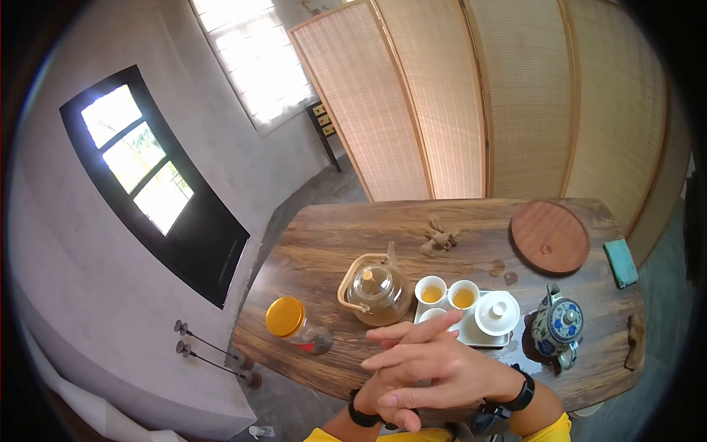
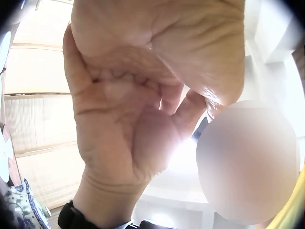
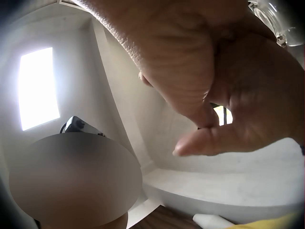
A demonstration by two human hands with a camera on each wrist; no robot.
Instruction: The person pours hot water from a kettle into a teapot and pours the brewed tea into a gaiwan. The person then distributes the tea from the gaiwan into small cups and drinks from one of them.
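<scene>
Both hands are raised over the near edge of the wooden table (image 1: 331, 368), palms together and fingers crossed. On top, the right hand (image 1: 456, 368) points its extended fingers leftward across the left hand (image 1: 374, 387), whose fingers slant up to the right. In the left wrist view, the right palm (image 2: 119, 124) faces the heel of the left hand (image 2: 167, 38). The right wrist view shows both thumbs beside each other. No object is visible in either hand. Behind them are a white tray (image 1: 482, 339), cups of amber tea (image 1: 463, 296) and a white lidded bowl (image 1: 497, 313).
A glass kettle (image 1: 379, 298) and a gold-lidded jar (image 1: 286, 317) stand left of the cups; a blue-and-white teapot (image 1: 557, 329) stands right. Farther back lie ginger-like roots (image 1: 440, 239), a round wooden tray (image 1: 551, 237) and a teal cloth (image 1: 621, 264). A folding screen (image 1: 434, 96) stands behind.
</scene>
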